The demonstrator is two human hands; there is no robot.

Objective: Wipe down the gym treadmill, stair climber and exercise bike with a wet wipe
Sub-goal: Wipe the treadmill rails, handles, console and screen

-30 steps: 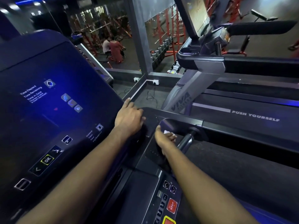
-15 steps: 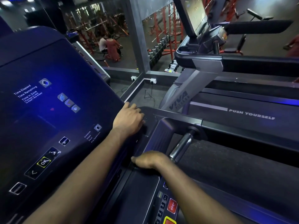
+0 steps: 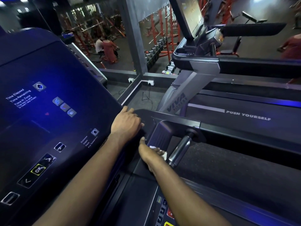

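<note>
The right hand (image 3: 150, 154) is pressing the wet wipe (image 3: 163, 154) onto the dark side panel (image 3: 141, 185) by the screen's (image 3: 48, 103) right edge, its fingers (image 3: 157, 150) curling over the white wad and gripping it; the panel is running lengthwise back toward the person, so the next stroke is probably heading that way; a chrome handle (image 3: 180, 149) is crowding the wipe's right side; the left hand (image 3: 126, 123) is lying flat, relaxed and holding nothing, on the rail's (image 3: 179, 119) far corner.
</note>
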